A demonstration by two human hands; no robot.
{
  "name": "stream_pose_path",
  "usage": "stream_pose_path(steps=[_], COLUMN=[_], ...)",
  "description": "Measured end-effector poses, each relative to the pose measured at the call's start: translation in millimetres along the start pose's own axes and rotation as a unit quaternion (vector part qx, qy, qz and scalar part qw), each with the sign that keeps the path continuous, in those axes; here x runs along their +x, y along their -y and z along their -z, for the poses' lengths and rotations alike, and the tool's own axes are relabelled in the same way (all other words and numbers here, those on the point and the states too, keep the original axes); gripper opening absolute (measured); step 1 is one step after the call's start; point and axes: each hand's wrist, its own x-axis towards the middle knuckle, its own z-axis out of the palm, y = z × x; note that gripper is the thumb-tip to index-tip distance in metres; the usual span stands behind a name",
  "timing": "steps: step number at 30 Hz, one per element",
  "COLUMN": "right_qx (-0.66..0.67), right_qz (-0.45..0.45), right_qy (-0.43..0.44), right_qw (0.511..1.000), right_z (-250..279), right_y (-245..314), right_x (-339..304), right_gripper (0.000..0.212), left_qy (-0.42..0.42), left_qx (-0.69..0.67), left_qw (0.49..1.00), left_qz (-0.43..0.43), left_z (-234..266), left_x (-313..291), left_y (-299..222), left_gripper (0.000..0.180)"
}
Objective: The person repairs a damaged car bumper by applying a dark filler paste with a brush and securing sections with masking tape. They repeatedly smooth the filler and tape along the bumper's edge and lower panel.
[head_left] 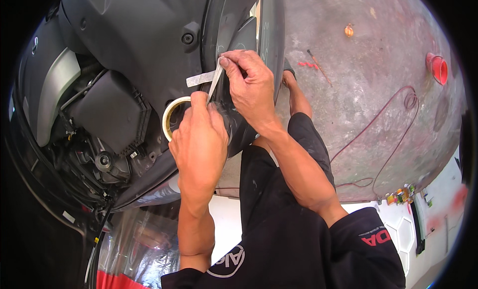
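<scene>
My left hand [199, 140] is closed around a roll of pale masking tape [172, 116], over the front edge of a car's engine bay. From the roll a narrow strip of tape [214, 83] runs up to my right hand [250, 87], whose thumb and forefinger pinch its far end. Beyond the fingertips a pale band continues up along the dark bodywork [244, 28]. A short light-grey strip [200, 79] lies crosswise on the black plastic, just left of the stretched tape.
The open engine bay holds a black cover [109, 112] and a silver curved trim [59, 95]. On the stained floor to the right lie a brush [319, 67], an orange object [349, 30], a red cup-like piece [438, 69] and a dark red hose [376, 120]. Clear plastic sheeting [142, 239] hangs at lower left.
</scene>
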Motion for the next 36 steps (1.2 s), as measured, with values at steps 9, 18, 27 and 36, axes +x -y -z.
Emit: stream_pose_path(steps=[9, 18, 27, 36], right_qx=[-0.03, 0.045, -0.048, -0.146], right_qz=[0.047, -0.065, -0.025, -0.129], right_qy=[-0.016, -0.018, 0.106, 0.095], right_qw=[0.998, 0.997, 0.993, 0.976], right_z=[-4, -6, 19, 17], right_y=[-3, 0, -9, -1], right_x=[-2, 4, -15, -16], right_gripper=[0.014, 0.025, 0.082, 0.095], left_qy=[0.001, -0.077, -0.076, -0.065], left_qx=[0.065, 0.118, 0.134, 0.105], left_qw=[0.996, 0.99, 0.988, 0.992], left_qz=[0.067, 0.022, -0.006, -0.009], left_z=[-12, -23, -23, -26], left_x=[12, 23, 22, 16], left_y=[-11, -3, -4, -6], left_gripper=[0.023, 0.026, 0.021, 0.015])
